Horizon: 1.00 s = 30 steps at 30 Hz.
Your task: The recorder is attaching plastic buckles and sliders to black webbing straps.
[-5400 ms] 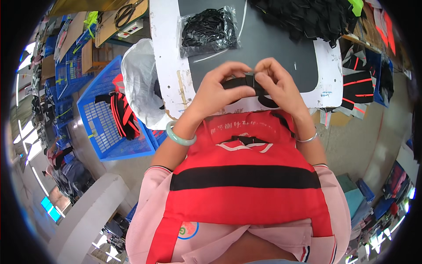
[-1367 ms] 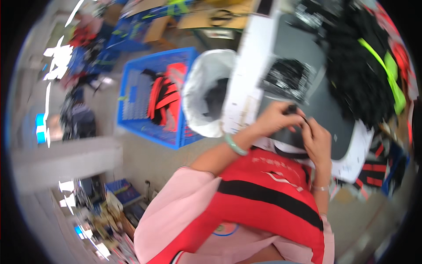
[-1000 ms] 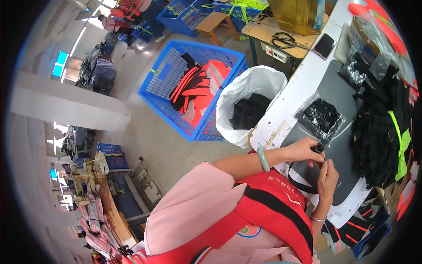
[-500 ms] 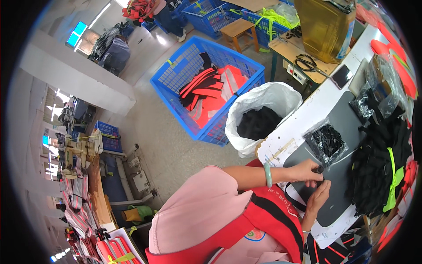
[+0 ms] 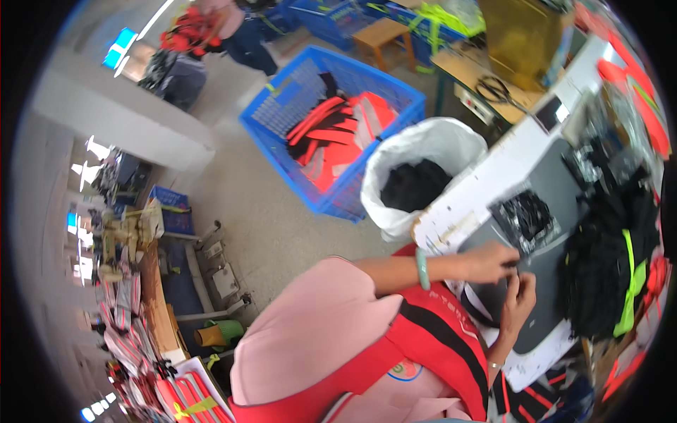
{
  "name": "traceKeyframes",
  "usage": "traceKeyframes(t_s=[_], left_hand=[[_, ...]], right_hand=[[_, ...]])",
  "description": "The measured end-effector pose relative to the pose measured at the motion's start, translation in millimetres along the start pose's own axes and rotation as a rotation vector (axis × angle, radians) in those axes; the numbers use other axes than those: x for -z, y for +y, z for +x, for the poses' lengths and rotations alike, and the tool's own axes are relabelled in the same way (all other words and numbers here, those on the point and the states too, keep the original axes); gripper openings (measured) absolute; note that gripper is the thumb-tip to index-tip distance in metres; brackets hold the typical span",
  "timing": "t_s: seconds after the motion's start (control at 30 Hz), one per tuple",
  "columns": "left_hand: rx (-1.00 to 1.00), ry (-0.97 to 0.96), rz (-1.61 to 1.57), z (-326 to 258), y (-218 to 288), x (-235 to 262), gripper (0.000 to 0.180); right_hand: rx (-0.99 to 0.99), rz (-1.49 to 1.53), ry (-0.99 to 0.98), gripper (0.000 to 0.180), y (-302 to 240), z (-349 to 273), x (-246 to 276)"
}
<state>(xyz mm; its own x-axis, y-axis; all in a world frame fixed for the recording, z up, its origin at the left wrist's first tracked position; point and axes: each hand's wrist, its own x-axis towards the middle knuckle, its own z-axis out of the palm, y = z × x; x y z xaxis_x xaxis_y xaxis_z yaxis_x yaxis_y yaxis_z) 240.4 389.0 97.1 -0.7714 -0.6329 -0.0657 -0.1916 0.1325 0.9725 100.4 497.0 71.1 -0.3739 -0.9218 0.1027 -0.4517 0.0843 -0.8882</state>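
Over the grey mat (image 5: 546, 296) at the table edge, my two hands are close together with fingertips pinched. My left hand (image 5: 488, 263), below a pale green bangle (image 5: 422, 268), grips a small black piece (image 5: 510, 265) whose exact kind is blurred. My right hand (image 5: 520, 302) is closed just beside it, on what looks like a black strap (image 5: 479, 310) that curves down between my forearms. Fingers hide most of the strap's end. Beyond my hands lies a clear plastic bag of small black parts (image 5: 525, 217). A pile of black straps (image 5: 610, 271), tied with a yellow-green band, is to the right.
A white sack (image 5: 381, 187) of black pieces stands past the table corner, beside a blue basket (image 5: 328, 204) of red and black material. A phone (image 5: 550, 114) and scissors (image 5: 493, 89) lie farther off. Another person (image 5: 240, 39) carries red items in the background.
My hands have drawn slightly apart and shifted up, with the small black piece still in my left fingers. The view has shifted a little, and the background person shows more fully.
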Motion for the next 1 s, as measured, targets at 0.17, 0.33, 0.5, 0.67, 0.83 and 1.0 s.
traceKeyframes(t_s=[0.17, 0.33, 0.5, 0.67, 0.83, 1.0], left_hand=[[-0.202, 0.188, 0.093, 10.7, -10.2, 26.0, 0.016], [0.021, 0.018, -0.029, 5.5, 4.4, 11.0, 0.013], [-0.149, 0.021, 0.144, 10.5, -4.8, 10.1, 0.013], [0.177, -0.053, -0.354, 14.8, 6.0, 28.6, 0.040], [0.168, -0.040, -0.669, 11.5, 3.2, 10.5, 0.062], [-0.067, -0.012, -0.156, 6.2, 5.8, 6.1, 0.071]], right_hand=[[-0.030, 0.205, 0.117, 0.009, -22.6, 6.3, -5.5], [-0.111, 0.220, 0.062, 0.014, -24.4, 10.8, -1.8], [-0.152, 0.127, -0.087, 0.020, -8.5, -6.2, 12.2], [-0.461, 0.806, -0.133, 0.016, -10.3, -15.6, 12.4], [-0.503, 0.855, -0.217, 0.018, -33.2, -4.8, -5.1], [-0.507, 0.988, -0.223, 0.018, -37.4, -6.5, 1.2]])
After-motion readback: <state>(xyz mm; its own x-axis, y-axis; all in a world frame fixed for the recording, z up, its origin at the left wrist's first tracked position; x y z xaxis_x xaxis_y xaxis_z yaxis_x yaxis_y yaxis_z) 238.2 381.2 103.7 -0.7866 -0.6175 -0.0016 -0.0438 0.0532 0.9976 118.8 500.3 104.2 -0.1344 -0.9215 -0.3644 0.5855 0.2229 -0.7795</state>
